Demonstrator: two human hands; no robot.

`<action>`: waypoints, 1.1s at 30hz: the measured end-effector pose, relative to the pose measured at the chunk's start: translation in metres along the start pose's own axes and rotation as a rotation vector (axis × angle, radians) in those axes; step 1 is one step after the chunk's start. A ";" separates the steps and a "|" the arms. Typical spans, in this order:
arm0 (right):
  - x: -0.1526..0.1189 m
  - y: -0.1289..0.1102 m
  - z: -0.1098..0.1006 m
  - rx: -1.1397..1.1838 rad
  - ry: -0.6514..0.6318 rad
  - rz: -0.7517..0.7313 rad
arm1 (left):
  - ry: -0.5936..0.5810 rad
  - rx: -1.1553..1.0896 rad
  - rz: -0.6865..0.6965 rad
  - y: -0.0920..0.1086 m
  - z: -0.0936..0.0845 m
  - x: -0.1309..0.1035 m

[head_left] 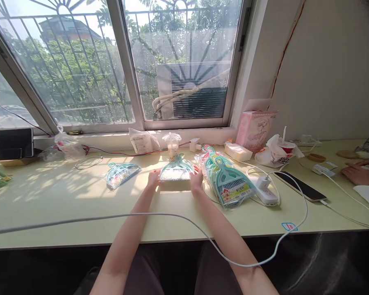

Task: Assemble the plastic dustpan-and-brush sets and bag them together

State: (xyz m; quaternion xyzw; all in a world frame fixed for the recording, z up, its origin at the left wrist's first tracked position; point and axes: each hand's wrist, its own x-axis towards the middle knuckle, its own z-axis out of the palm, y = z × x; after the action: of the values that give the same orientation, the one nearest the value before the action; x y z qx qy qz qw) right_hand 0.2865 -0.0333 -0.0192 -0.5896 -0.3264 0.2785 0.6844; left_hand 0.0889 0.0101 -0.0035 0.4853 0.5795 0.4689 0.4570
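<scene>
Between my two hands is a packaged mini dustpan and brush set [176,172], teal with a pale brush edge along its near side, handle pointing away from me. My left hand [153,178] grips its left corner and my right hand [197,178] its right corner, fingers closed around the edges. Just right of my right hand lies an overlapping pile of similar bagged dustpan sets [233,186], teal with some pink and yellow-green handles. Another bagged teal dustpan set [121,174] lies to the left, apart from my left hand.
A plastic drink cup [172,144] stands behind the held set. On the right are a white power strip [267,194], a phone [299,186], a pink box [256,129] and another person's hand [359,173]. A white cable [135,214] crosses over the table's front.
</scene>
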 end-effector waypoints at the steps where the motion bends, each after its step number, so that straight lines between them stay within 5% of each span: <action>1: 0.000 0.000 0.000 0.027 -0.022 0.021 | -0.026 -0.028 -0.002 0.002 -0.002 -0.001; 6: -0.006 -0.011 0.002 0.088 -0.147 -0.070 | -0.272 -0.272 -0.110 0.011 -0.010 -0.004; 8: -0.009 -0.021 0.001 0.072 -0.180 -0.187 | -0.332 -0.343 -0.046 0.015 -0.014 -0.004; 11: -0.014 -0.036 -0.002 0.017 -0.246 -0.402 | -0.325 -0.427 0.132 0.020 -0.027 -0.006; 17: -0.041 -0.039 -0.001 -0.451 -0.298 -0.826 | -0.391 -0.367 0.054 0.013 -0.058 -0.013; 20: -0.055 -0.030 0.007 -0.701 -0.469 -0.992 | -0.344 -0.381 0.106 0.007 -0.059 -0.013; 24: -0.064 -0.022 0.014 -0.847 -0.662 -1.040 | -0.317 -0.406 0.152 0.004 -0.053 -0.011; 33: -0.060 -0.021 0.014 -0.838 -0.695 -1.034 | -0.451 -0.392 0.162 0.004 -0.047 -0.018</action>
State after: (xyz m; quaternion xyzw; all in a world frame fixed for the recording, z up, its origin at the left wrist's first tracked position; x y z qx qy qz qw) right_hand 0.2382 -0.0735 -0.0047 -0.4506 -0.8377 -0.0558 0.3035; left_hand 0.0446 -0.0116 0.0081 0.5242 0.3213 0.4871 0.6202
